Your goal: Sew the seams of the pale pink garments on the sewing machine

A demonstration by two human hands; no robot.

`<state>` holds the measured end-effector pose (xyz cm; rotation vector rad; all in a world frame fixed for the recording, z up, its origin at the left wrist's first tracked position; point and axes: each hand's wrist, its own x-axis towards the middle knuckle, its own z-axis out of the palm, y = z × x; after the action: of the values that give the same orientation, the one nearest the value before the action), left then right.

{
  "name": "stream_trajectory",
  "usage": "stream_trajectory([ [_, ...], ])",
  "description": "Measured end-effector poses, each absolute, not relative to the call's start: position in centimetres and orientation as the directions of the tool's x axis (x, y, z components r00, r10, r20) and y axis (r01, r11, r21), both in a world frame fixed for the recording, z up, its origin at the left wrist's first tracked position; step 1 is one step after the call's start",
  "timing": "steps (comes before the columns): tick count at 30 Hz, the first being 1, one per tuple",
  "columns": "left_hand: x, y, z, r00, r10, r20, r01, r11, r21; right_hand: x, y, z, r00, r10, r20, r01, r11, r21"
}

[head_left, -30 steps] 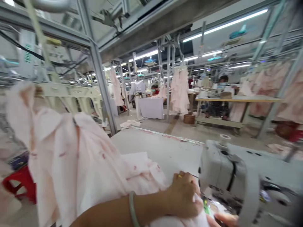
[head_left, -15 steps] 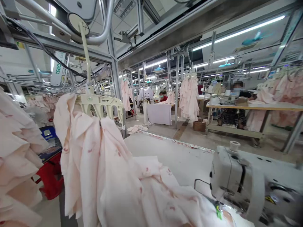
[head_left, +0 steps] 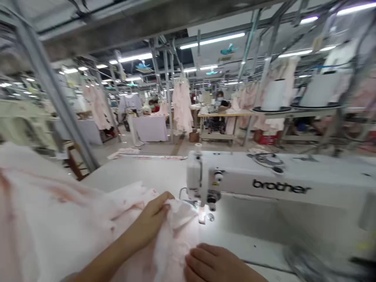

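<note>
A pale pink printed garment piece (head_left: 85,211) spreads from the left across the sewing table up to the needle area of a white brother sewing machine (head_left: 279,176). My left hand (head_left: 154,215) is closed on a fold of that cloth, thumb and fingers pinching it just left of the presser foot. Nearer the front edge, my right hand (head_left: 216,264) has its fingers together and curled over the cloth's right edge; its fingertips are partly hidden. The machine's lamp lights the needle plate (head_left: 202,219) beside the cloth.
A cream hanger clamp (head_left: 23,117) is blurred at the far left, near a slanted metal post (head_left: 55,90). Thread cones (head_left: 273,96) stand on a rack at the right. Behind are hanging pink garments (head_left: 182,103), other work tables and co-workers (head_left: 219,100).
My view has swung right, from the hanger clamp to the sewing machine. Both hands have come into view on the cloth. The hanger has shifted to the left edge.
</note>
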<state>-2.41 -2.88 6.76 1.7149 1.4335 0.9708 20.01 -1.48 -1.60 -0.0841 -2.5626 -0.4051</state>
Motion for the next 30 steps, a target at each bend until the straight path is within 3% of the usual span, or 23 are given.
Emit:
stream_trajectory([
  [4, -1.1, -2.9, 6.0, 0.153, 0.983, 0.103, 0.582, -0.174, 0.794, 21.2, -1.0, -0.3, -0.873, 0.047, 0.485, 0.127, 0.983, 0.132],
  [9, -0.6, -4.6, 1.5, 0.336, 0.915, 0.221, 0.803, -0.401, 0.441, 21.8, -0.4, -1.0, -0.899, 0.021, 0.437, 0.076, 0.991, 0.108],
  [12, -0.8, -5.0, -0.4, 0.439, 0.865, 0.244, 0.790, -0.501, 0.353, 22.0, -0.3, -1.4, -0.898, 0.008, 0.440, 0.059, 0.993, 0.103],
  [16, -0.8, -4.3, -0.9, 0.658, 0.618, 0.430, 0.669, -0.742, 0.044, 22.0, -0.3, -1.9, -0.891, 0.005, 0.453, 0.051, 0.995, 0.089],
  [19, -0.7, -3.7, -1.1, 0.744, 0.442, 0.502, 0.578, -0.803, -0.149, 21.9, -0.4, -2.1, -0.887, 0.080, 0.455, 0.100, 0.995, 0.020],
  [23, -0.6, -3.2, -1.5, 0.746, 0.479, 0.462, 0.584, -0.804, -0.109, 21.8, -0.4, -1.9, -0.886, 0.133, 0.445, 0.149, 0.989, 0.002],
  [27, -0.5, -1.9, -1.8, 0.645, 0.576, 0.502, 0.629, -0.773, 0.078, 21.7, -0.1, -1.2, -0.900, 0.177, 0.399, 0.201, 0.979, 0.019],
  [30, -0.6, -0.4, -1.3, 0.637, 0.657, 0.403, 0.622, -0.747, 0.235, 21.7, 0.2, -0.8, -0.890, 0.272, 0.366, 0.279, 0.960, -0.035],
])
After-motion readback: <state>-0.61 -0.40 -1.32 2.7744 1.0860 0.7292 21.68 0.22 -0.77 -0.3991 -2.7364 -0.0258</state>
